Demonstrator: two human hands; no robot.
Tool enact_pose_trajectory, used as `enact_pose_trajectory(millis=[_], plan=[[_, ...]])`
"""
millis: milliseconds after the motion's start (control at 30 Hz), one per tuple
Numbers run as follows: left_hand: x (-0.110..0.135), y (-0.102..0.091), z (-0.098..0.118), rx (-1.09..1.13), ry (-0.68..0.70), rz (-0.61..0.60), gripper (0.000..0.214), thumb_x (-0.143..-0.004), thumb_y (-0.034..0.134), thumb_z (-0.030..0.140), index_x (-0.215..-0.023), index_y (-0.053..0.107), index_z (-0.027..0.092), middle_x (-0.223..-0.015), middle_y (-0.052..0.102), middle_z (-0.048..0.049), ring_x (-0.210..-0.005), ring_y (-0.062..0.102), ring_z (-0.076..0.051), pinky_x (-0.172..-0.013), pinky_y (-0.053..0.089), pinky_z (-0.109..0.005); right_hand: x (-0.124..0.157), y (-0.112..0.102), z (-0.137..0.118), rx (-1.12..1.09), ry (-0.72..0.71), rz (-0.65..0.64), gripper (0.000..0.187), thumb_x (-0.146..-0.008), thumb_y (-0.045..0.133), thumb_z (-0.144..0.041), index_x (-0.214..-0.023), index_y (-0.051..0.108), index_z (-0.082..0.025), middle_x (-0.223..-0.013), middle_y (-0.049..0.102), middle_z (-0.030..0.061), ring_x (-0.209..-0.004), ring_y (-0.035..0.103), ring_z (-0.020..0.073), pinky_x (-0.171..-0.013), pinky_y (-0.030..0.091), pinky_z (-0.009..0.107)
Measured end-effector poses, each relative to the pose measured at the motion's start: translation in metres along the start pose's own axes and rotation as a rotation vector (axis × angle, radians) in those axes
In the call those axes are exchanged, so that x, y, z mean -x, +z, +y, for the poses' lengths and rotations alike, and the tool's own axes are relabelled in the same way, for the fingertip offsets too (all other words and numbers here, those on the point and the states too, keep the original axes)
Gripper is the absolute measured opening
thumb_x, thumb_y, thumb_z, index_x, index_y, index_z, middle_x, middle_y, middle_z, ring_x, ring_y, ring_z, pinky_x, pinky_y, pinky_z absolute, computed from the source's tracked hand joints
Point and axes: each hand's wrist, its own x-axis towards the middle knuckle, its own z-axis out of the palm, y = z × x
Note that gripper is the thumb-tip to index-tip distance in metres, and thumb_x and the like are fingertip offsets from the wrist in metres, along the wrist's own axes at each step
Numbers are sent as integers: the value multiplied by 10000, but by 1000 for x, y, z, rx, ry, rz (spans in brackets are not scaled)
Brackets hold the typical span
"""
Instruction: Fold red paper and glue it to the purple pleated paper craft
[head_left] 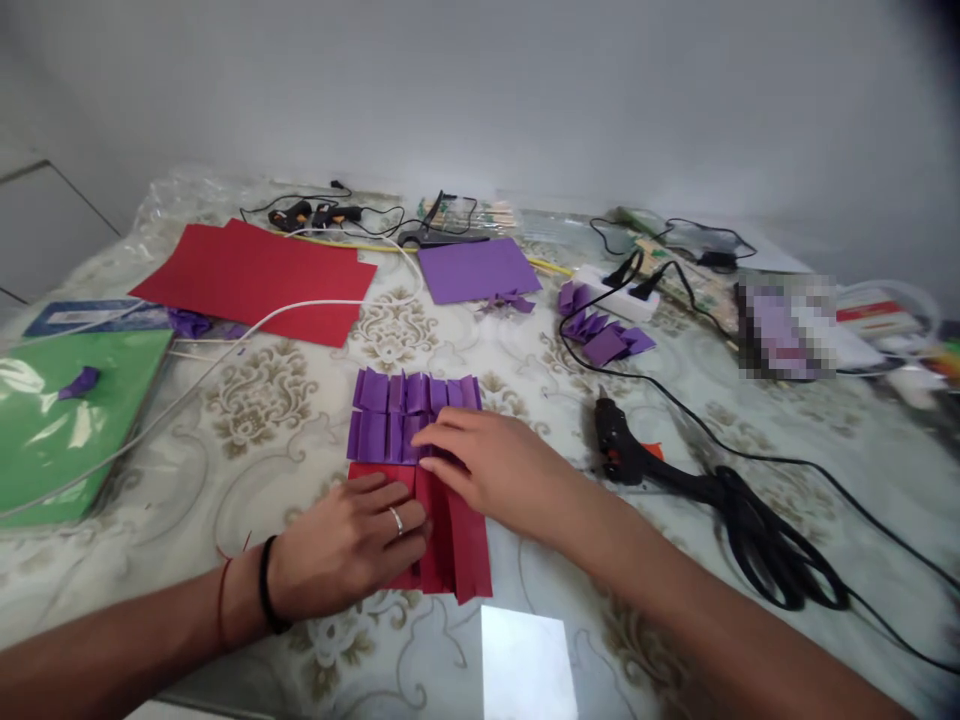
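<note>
In front of me lies a sheet of purple pleated paper (373,436), its raised folds set in two rows. Directly below it, against its lower edge, is red pleated paper (471,555). My left hand (349,545), with a ring and a black band at the wrist, lies palm down on the red paper, fingers stretched over its left side. From the right, my right hand (499,465) reaches across; its fingertips touch the purple folds near the seam, thumb and forefinger slightly apart. Whether the right fingertips pinch a fold is hard to see.
To the right sit a black glue gun (619,440) and black-handled scissors (772,535), with a cable running past. Red sheets (262,275), a purple sheet (480,268) and a power strip (619,290) lie farther back. A green pack (82,430) is at left, crossed by a white cable (225,365).
</note>
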Motion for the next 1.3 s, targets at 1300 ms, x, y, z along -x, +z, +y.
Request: enact_pose_trajectory(millis=[1300], plan=[[-5, -18, 0, -15, 107, 175, 372, -1098, 360, 109, -835, 615, 171, -1079, 769, -72, -694, 594, -151, -657, 509, -311, 70, 19, -26, -610, 396, 72, 315, -1018, 526, -363, -751, 606, -214, -617, 601, -25, -557, 518, 145, -533, 370, 275]])
